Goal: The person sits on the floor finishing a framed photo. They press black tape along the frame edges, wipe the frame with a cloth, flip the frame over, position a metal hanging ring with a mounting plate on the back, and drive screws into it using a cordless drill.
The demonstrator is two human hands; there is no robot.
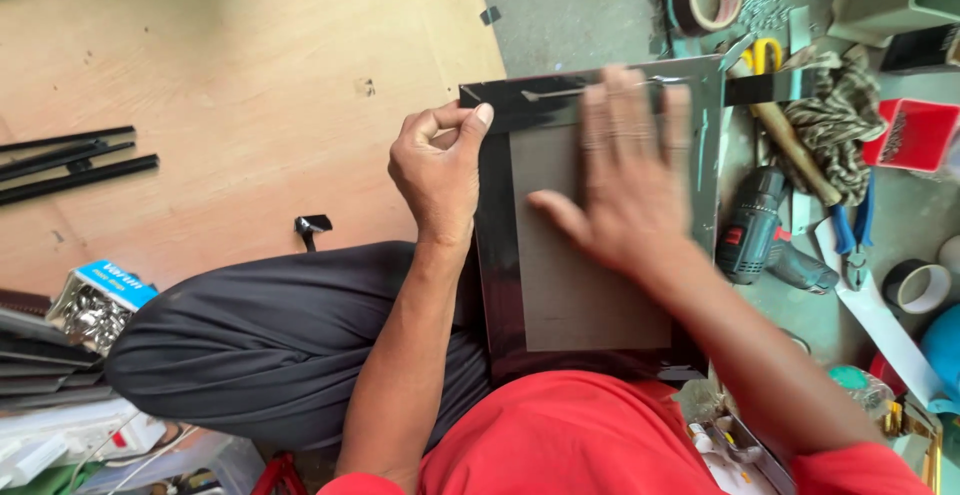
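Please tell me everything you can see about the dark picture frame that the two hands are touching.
The dark glossy rectangular picture frame lies flat, back side up, partly over the person's lap. Its border looks black and shiny. A grey-brown backing board fills the middle. The right hand presses flat with spread fingers on the board and the top rail. The left hand pinches at the upper left corner; what its grip holds is too small to tell. The red shirt hides the near edge.
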